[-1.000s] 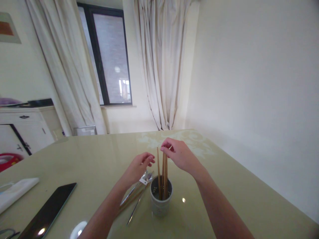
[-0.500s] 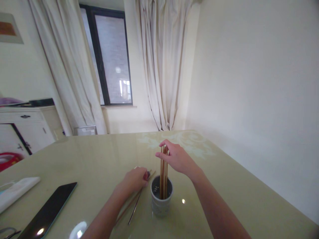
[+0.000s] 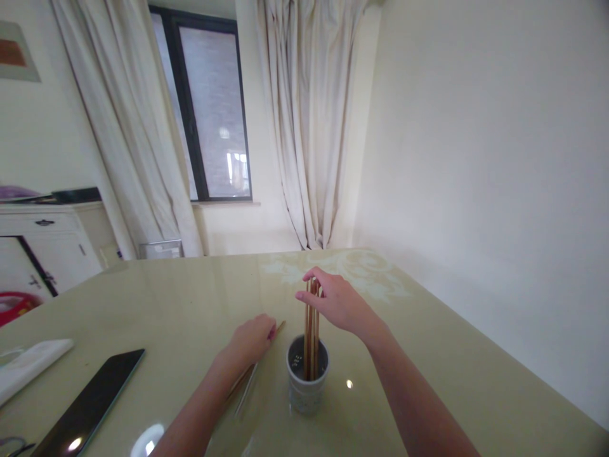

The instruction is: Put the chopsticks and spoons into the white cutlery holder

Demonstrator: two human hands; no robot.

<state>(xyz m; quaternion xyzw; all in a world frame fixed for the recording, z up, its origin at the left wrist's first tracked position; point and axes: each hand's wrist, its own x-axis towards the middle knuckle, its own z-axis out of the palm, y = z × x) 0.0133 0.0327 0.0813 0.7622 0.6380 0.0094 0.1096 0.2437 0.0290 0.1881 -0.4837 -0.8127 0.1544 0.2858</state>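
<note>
A grey cylindrical holder [image 3: 307, 397] stands on the table with several wooden chopsticks [image 3: 311, 343] upright inside it. My right hand [image 3: 337, 303] curls around the tops of these chopsticks, thumb on the near side. To the left of the holder, my left hand [image 3: 253, 339] is closed over more chopsticks [image 3: 246, 388] that slant along the tabletop. One tip pokes out beyond its fingers, and the other ends show below the wrist. The fingertips of the left hand are mostly hidden, and how many sticks it holds I cannot tell.
On the glossy table [image 3: 190, 298] lie a dark phone-like slab [image 3: 90, 406] and a white object [image 3: 35, 365] at the left. A round white item [image 3: 147, 441] sits by my left forearm. A wall [image 3: 490, 190] runs along the right side.
My left hand has shifted slightly left and away from me, and the chopsticks under it have moved with it. My right hand stays at the tops of the chopsticks in the holder.
</note>
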